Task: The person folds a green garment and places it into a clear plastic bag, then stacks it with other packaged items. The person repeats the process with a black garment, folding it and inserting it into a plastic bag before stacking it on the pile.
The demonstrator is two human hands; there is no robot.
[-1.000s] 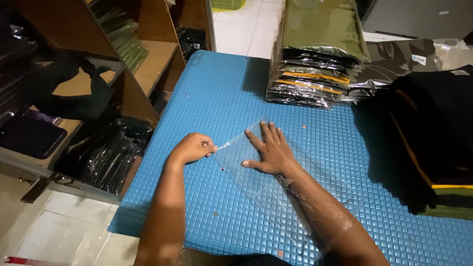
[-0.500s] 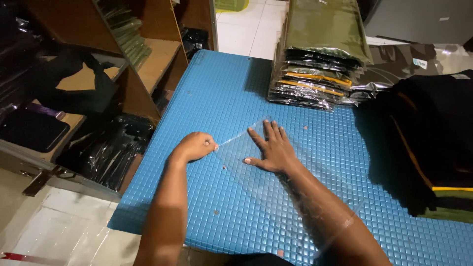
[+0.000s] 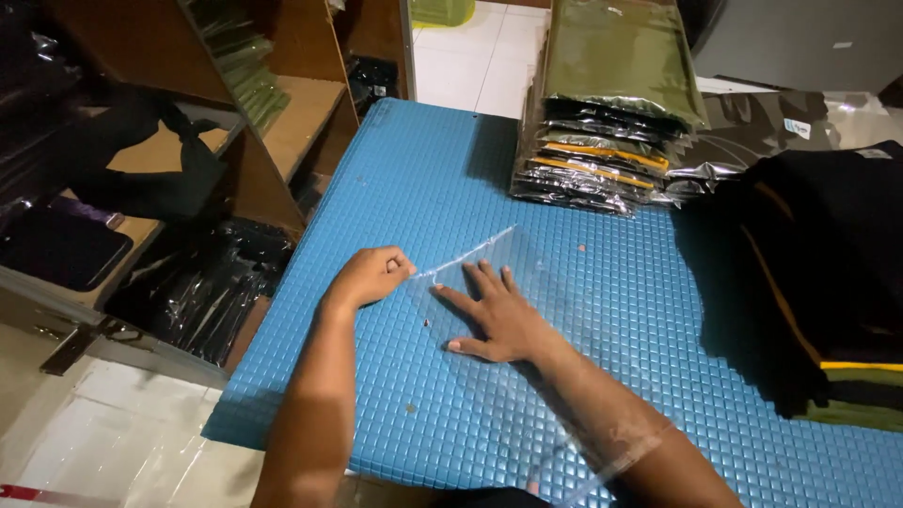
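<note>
1. The fingers of your left hand (image 3: 372, 276) are curled shut, pinching the near-left corner of the clear plastic bag (image 3: 489, 320).
2. Your right hand (image 3: 497, 320) lies inside the bag with its fingers (image 3: 470, 287) spread and flat, gripping nothing; the film covers your forearm to near the elbow.
3. The bag lies flat on the blue gridded surface (image 3: 423, 188), with its mouth toward you and its far edge lifted slightly between your two hands.
4. A stack of bagged garments (image 3: 602, 141) sits at the far end of the surface, well apart from your hands.
5. A pile of dark folded clothing (image 3: 828, 282) lies at the right side.
6. Wooden shelves (image 3: 282, 103) stand to the left of the surface.
</note>
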